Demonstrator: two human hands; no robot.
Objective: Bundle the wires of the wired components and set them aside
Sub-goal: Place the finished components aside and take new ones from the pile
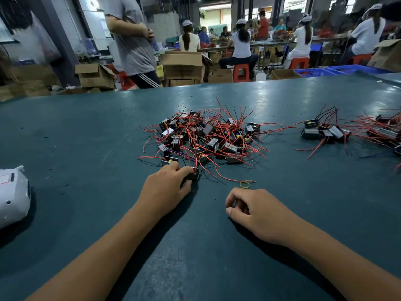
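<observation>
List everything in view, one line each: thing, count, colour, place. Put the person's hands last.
loose pile of wired components: many, black with red wires, table centre
set-aside components: a smaller group, black with red and black wires, table right
rubber band: one, yellow, lying ahead of the right hand
white plastic object: one, table's left edge
table: one, dark teal
cardboard boxes: several, brown, floor behind the table
stools: several, red, background
blue crates: far right
workers: several, seated in the background; one stands at left
left hand: grip on one component at the pile's near edge
right hand: fingers curled, resting on the table
</observation>
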